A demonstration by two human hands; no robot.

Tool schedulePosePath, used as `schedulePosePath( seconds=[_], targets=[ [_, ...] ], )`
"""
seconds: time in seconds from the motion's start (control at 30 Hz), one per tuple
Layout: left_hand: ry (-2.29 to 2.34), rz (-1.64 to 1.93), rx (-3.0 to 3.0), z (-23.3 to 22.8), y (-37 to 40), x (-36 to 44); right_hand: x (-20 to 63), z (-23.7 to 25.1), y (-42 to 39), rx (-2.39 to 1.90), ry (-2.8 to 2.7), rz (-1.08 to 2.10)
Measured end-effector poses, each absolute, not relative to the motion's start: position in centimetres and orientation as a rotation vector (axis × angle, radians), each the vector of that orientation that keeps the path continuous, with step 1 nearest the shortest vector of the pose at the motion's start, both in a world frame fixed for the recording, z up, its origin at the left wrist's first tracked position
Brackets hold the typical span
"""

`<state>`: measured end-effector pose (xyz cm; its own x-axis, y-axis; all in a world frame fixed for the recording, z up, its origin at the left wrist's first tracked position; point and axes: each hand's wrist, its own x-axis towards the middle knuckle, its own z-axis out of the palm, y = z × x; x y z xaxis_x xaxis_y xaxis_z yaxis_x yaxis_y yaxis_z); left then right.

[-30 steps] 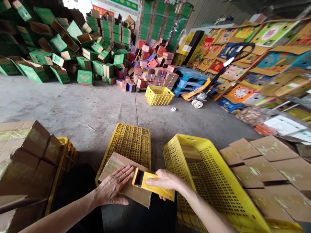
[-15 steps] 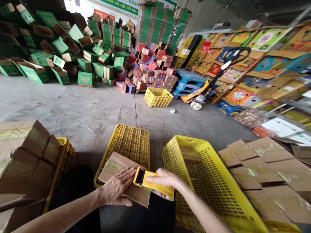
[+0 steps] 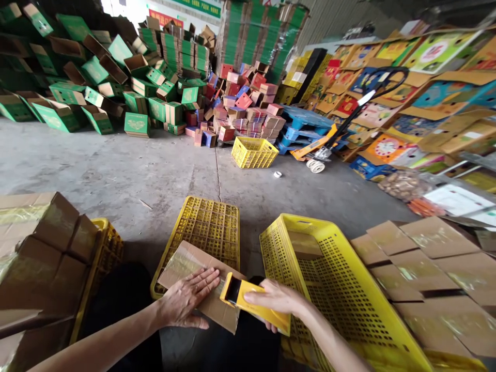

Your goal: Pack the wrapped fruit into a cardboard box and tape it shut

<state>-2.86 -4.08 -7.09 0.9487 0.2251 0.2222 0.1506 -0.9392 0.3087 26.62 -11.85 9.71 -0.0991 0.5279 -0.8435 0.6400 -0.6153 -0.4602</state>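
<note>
While the left hand (image 3: 186, 302) presses flat on the brown cardboard box (image 3: 201, 289), the right hand (image 3: 277, 299) grips the yellow tape dispenser (image 3: 253, 305) at the box's right edge; yellow perforated crates (image 3: 329, 289) flank it closely, bare concrete floor (image 3: 116, 170) beyond

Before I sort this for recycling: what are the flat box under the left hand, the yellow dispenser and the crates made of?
Flat box: brown corrugated cardboard, matte, with a glossy clear tape strip. Tape dispenser: apparently smooth yellow plastic. Crates: rigid yellow plastic, perforated walls.
</note>
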Motion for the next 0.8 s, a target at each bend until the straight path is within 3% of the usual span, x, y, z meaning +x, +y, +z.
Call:
schedulePosePath(
  seconds=[0.4, 0.8],
  targets=[
    [0.081, 0.343, 2.828, -8.2, 0.5, -5.7, 25.1, 7.4, -11.7, 2.107, 1.324, -1.976],
    [0.195, 0.283, 2.812, -6.9, -2.2, -3.9, 24.6, 5.3, -12.7, 2.067, 1.395, -2.112]
  ],
)
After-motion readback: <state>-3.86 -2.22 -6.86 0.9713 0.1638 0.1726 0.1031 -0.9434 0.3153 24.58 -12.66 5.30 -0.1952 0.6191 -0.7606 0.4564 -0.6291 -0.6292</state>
